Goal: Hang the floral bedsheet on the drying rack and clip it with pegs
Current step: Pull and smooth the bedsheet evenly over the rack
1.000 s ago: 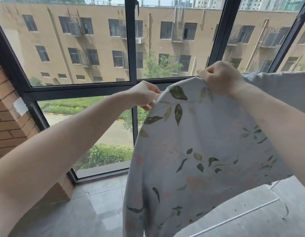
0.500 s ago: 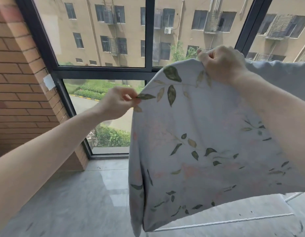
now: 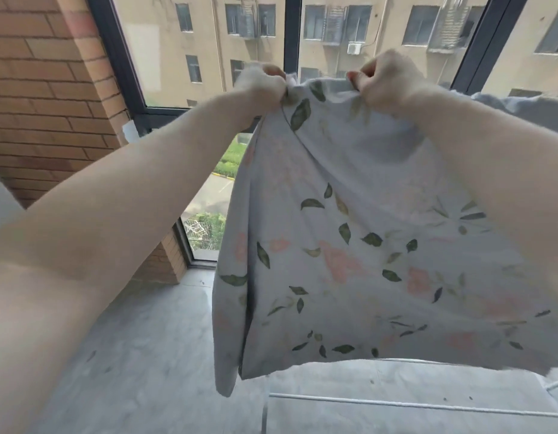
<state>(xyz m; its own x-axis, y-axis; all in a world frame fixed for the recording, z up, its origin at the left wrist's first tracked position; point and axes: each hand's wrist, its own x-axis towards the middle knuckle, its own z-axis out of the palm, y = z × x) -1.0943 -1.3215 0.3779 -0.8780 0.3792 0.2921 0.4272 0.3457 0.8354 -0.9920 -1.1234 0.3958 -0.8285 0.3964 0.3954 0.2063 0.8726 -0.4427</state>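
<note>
Gripping the top edge of the floral bedsheet (image 3: 349, 245), the left hand (image 3: 260, 86) has its fingers curled tight around a bunched bit of fabric. Just beside it, the right hand (image 3: 385, 79) pinches the same edge with curled fingers, a short span of cloth stretched between the two. The sheet hangs down from both hands, its leaf and pink flower print facing the camera. Below the hands, thin white bars of the drying rack (image 3: 412, 404) show under the sheet's lower hem, over the grey floor (image 3: 140, 355). Beyond the hands stands a dark-framed window (image 3: 291, 32), with a brick wall (image 3: 46, 83) off to the left hand's side.
</note>
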